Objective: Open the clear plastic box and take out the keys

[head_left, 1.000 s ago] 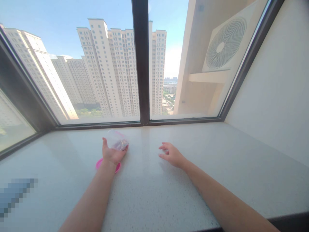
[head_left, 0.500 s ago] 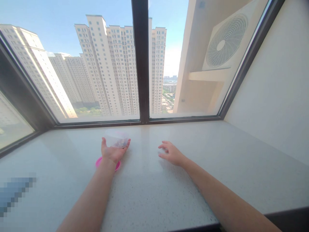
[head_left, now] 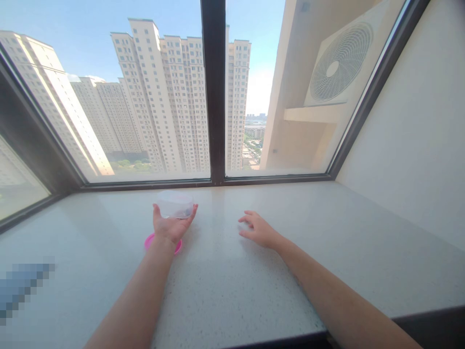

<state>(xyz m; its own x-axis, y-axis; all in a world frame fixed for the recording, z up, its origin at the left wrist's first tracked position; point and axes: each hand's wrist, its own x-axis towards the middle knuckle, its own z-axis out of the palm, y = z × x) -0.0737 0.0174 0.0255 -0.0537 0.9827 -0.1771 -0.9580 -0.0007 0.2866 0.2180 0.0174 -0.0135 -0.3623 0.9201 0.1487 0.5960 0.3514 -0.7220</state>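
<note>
My left hand (head_left: 170,227) wraps its thumb and fingers around a small clear plastic container (head_left: 176,203) that stands upright on the pale speckled stone sill (head_left: 232,271). Something small and dark lies inside the container; I cannot make out what. Partly hidden under my left wrist, a pink round lid (head_left: 150,242) rests flat on the sill. To the right, my right hand (head_left: 258,230) lies on the stone with its fingers spread and pointing left, holding nothing, a short way from the container.
A large window with a dark centre post (head_left: 214,92) runs along the far edge of the sill. A white wall (head_left: 417,126) bounds the right side. A blurred patch (head_left: 23,286) sits at the lower left. The sill's dark front edge (head_left: 428,325) shows at lower right.
My left hand has turned the clear container from tilted to upright on the sill. My right hand has stayed in place.
</note>
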